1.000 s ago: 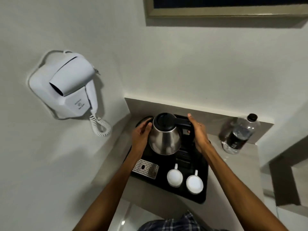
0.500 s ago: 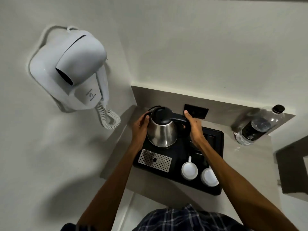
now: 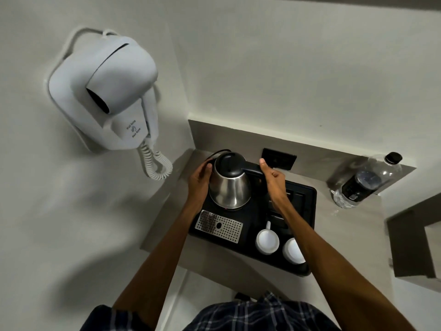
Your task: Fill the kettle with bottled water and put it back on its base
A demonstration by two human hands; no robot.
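Observation:
A steel kettle (image 3: pixel 230 191) with a black lid and black handle stands upright at the back left of a black tray (image 3: pixel 307 209). Its base is hidden beneath it. My left hand (image 3: pixel 199 181) lies flat against the kettle's left side. My right hand (image 3: pixel 273 177) is wrapped around the black handle on the right, thumb on top. A clear water bottle (image 3: pixel 367 180) with a black cap and dark label stands capped at the back right of the counter, away from both hands.
Two white cups (image 3: pixel 267 241) sit upside down at the tray's front right beside a perforated metal drip plate (image 3: pixel 218 226). A white wall hair dryer (image 3: pixel 112 96) with coiled cord hangs on the left wall. A black wall socket (image 3: pixel 279 158) is behind the tray.
The camera has shifted down and closer. Both hands stay on the kettle, which sits lower on the tray than a second ago. The bottle has not moved.

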